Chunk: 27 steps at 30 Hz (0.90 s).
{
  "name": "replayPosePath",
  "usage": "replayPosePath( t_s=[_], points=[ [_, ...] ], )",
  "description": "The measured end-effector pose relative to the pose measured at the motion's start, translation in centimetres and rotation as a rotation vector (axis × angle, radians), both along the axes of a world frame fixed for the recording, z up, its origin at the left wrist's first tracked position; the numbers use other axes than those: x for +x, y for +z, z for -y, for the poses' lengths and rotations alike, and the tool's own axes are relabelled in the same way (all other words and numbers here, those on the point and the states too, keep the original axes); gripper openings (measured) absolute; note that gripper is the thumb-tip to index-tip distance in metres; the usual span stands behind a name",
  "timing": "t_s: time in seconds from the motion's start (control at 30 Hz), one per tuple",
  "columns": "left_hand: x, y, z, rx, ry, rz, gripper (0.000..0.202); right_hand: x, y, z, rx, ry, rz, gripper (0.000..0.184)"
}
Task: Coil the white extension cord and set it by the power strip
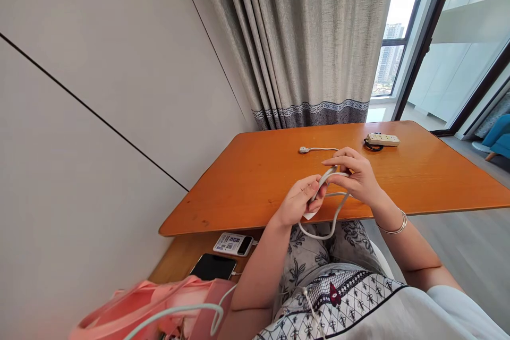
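My left hand (300, 199) is closed around folded lengths of a white power cord (338, 218) at the table's near edge. A flat white piece, its kind hidden by the palm, shows under that hand. My right hand (354, 174) pinches the cord between thumb and fingers, just right of the left hand. One loop of the cord hangs below the table edge over my lap. Beyond the hands, the cord's plug (304, 150) lies on the wooden table, with a straight stretch running back toward my right hand.
On the table's far right lies a white power strip (383, 139) with a black cord. Below the table's left side are a black phone (213, 266), a white power bank (233, 244) and a pink bag (159, 305). A curtain (311, 37) hangs behind the table (239, 186).
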<state>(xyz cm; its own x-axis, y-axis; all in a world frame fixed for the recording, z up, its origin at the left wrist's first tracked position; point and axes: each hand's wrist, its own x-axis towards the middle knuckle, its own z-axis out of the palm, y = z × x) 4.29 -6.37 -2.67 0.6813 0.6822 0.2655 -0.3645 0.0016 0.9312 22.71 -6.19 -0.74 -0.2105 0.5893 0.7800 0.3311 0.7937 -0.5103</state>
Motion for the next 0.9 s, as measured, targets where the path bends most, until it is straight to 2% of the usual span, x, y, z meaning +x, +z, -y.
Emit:
replayPosePath(
  t_s=[0.13, 0.27, 0.37, 0.53, 0.6, 0.67, 0.83, 0.9],
  points=[
    [-0.6, 0.4, 0.0, -0.147, -0.131, 0.131, 0.046, 0.3, -0.2, -0.7, -0.144, 0.085, 0.019, 0.034],
    [-1.3, 0.5, -0.3, -0.264, -0.179, 0.286, 0.046, 0.2, -1.5, -1.3, -0.408, 0.182, -0.086, 0.042],
    [-1.7, 0.6, -0.6, -0.304, -0.099, 0.405, 0.043, 0.0, -3.1, -1.6, -0.577, 0.267, -0.161, 0.045],
    [-2.1, 0.9, -0.8, -0.336, 0.135, 0.523, 0.041, -0.5, -5.4, -0.9, -0.794, 0.445, -0.17, 0.042],
    [-2.2, 0.9, -0.8, -0.343, 0.196, 0.525, 0.041, -0.5, -5.8, -0.3, -0.82, 0.502, -0.147, 0.042],
    [-2.3, 1.0, -0.8, -0.336, 0.246, 0.525, 0.041, -0.3, -6.0, 0.3, -0.812, 0.494, -0.105, 0.04],
    [-3.4, 1.7, -0.9, -0.251, 0.445, 0.548, 0.041, 1.0, -6.9, 1.9, -0.662, 0.312, 0.053, 0.036],
    [-3.7, 1.8, -1.0, -0.213, 0.48, 0.535, 0.041, 1.4, -7.6, 2.4, -0.57, 0.173, 0.076, 0.035]
  ],
)
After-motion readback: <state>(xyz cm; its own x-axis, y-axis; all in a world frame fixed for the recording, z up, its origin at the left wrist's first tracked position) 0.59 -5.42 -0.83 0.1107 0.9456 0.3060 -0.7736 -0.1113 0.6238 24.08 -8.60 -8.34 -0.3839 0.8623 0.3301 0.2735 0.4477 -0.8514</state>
